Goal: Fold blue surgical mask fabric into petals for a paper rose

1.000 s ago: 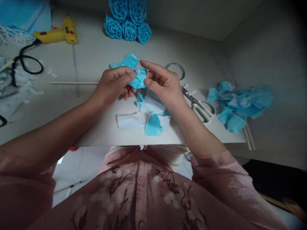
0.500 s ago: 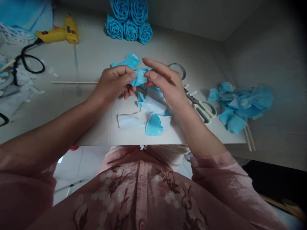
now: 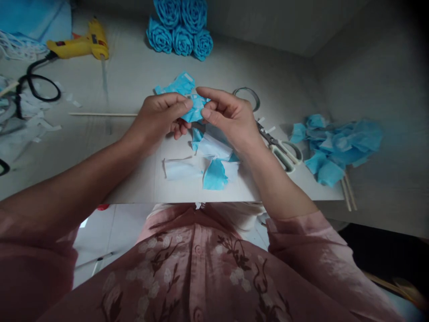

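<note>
My left hand [image 3: 164, 112] pinches a small crinkled piece of blue non-woven fabric [image 3: 194, 108] between thumb and fingers. At the piece's right edge, the thumb and curled fingers of my right hand [image 3: 231, 114] close on it, with the index finger reaching over the top. Another blue fabric piece [image 3: 181, 84] with a pale strip lies just behind my hands. Below them on the table are a white fabric scrap [image 3: 214, 146], a cut blue petal-like piece [image 3: 215, 175] and a pale flat scrap [image 3: 181, 170]. A thin wooden stick [image 3: 100, 114] extends leftward from behind my left wrist.
Several rolled blue fabric roses [image 3: 182, 40] are stacked at the back. A yellow glue gun [image 3: 82, 44] with a black cord stands back left, near white scraps [image 3: 36, 112]. Scissors [image 3: 281, 150], a tape ring [image 3: 250, 96] and a blue fabric pile [image 3: 338, 138] lie to the right.
My right thumb and fingers have closed in on the right edge of the blue fabric piece, and the index finger has lowered. My left hand keeps its pinch.
</note>
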`<state>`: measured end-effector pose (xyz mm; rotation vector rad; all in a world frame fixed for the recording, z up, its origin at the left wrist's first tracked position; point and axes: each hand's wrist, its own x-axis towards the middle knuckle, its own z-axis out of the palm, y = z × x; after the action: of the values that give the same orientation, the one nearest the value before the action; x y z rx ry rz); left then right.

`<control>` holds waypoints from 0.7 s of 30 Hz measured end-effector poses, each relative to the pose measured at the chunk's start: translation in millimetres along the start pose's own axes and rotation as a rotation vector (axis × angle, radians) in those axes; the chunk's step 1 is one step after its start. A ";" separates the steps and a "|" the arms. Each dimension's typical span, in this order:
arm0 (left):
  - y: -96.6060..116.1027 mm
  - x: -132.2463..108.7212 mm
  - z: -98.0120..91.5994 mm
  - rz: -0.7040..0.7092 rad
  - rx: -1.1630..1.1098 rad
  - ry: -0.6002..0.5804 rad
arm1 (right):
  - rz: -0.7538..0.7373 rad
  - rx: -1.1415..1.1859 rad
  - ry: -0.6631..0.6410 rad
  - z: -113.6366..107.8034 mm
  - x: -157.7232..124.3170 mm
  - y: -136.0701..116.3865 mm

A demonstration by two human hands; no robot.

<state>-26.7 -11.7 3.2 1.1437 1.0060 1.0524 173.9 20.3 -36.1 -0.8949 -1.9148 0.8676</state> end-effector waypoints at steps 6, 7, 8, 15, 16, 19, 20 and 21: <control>0.1 -0.9 0.6 0.011 0.032 0.044 | 0.033 -0.030 -0.011 -1.0 -0.1 -4.3; 0.2 -1.1 1.0 0.013 0.037 0.047 | 0.033 -0.028 -0.010 -0.9 0.1 -4.3; 0.3 -1.4 1.4 0.015 0.043 0.044 | 0.032 -0.027 -0.011 -0.8 0.4 -4.2; 1.9 -1.5 3.4 -0.009 0.094 0.061 | 0.046 -0.039 -0.011 -0.3 0.3 -4.6; 1.8 -1.3 3.3 -0.012 0.102 0.061 | 0.049 -0.035 -0.010 -0.3 0.2 -5.1; 1.4 -0.1 3.1 -0.002 0.105 0.058 | 0.067 -0.009 -0.012 -0.9 -0.1 -8.0; 1.3 0.3 3.3 0.007 0.102 0.057 | 0.073 0.009 -0.014 -1.2 -0.2 -9.7; 1.5 0.7 3.7 0.012 0.104 0.055 | 0.079 0.036 -0.014 -1.5 -0.2 -11.8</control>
<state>-23.1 -11.6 5.1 1.2125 1.1089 1.0559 172.3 14.5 -25.9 -0.9506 -1.8802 0.9541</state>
